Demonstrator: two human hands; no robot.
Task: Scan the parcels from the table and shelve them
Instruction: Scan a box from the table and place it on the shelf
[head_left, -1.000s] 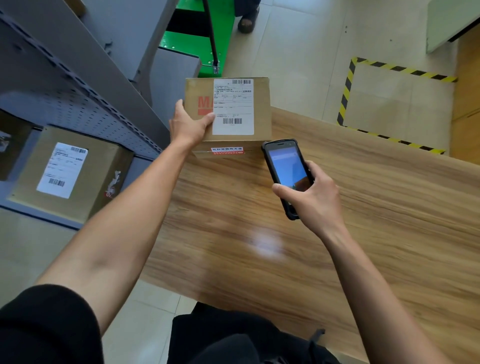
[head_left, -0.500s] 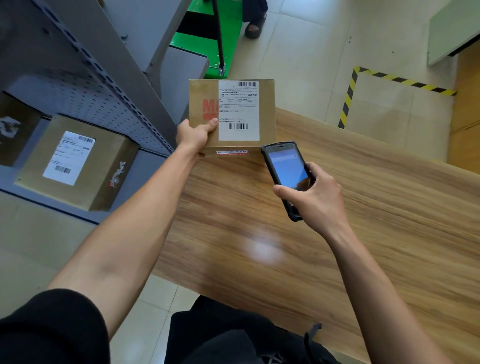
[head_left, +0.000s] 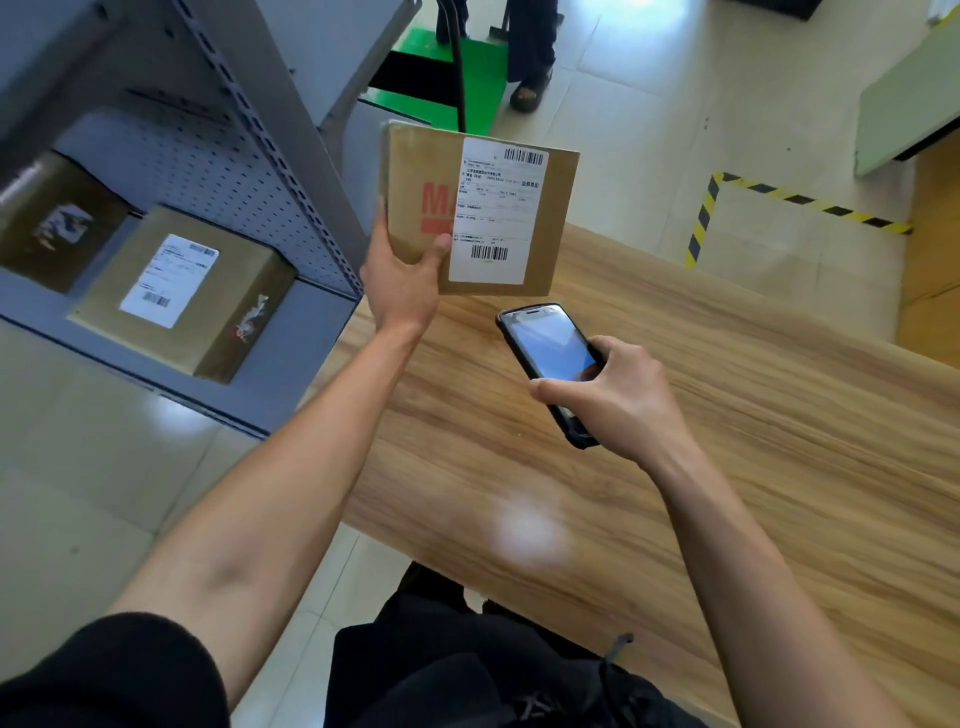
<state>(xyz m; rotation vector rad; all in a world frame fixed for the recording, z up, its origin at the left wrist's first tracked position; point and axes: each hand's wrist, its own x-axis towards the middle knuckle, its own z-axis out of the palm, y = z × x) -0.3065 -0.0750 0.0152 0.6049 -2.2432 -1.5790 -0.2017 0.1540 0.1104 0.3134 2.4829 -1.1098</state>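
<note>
— What does the head camera catch at the packing table?

— A person stands at a wooden table, a cardboard parcel raised in the left hand. The thumb lies across the parcel's front beside its white shipping label, and the palm cups the lower left corner. The fingers behind the box are hidden.

— Is the parcel on the table?

— No. It is lifted clear of the wood, held above the table's far left corner, label side facing the camera. Red printed letters show partly from under the label's left edge.

— And the other hand?

— The right hand is wrapped around a black handheld scanner, thumb across its lower body. The lit screen faces up. The device's top end points toward the parcel's lower edge, near it but apart.

— What stands to the left?

— A grey metal shelf unit with a perforated back panel. On its shelf sits a second labelled box, and just beside that, further left, a darker box, blurred.

— Anything beyond the table?

— A green cart on the tiled floor, someone's sandalled foot next to it, and yellow-and-black floor tape marking a corner on the right.
</note>
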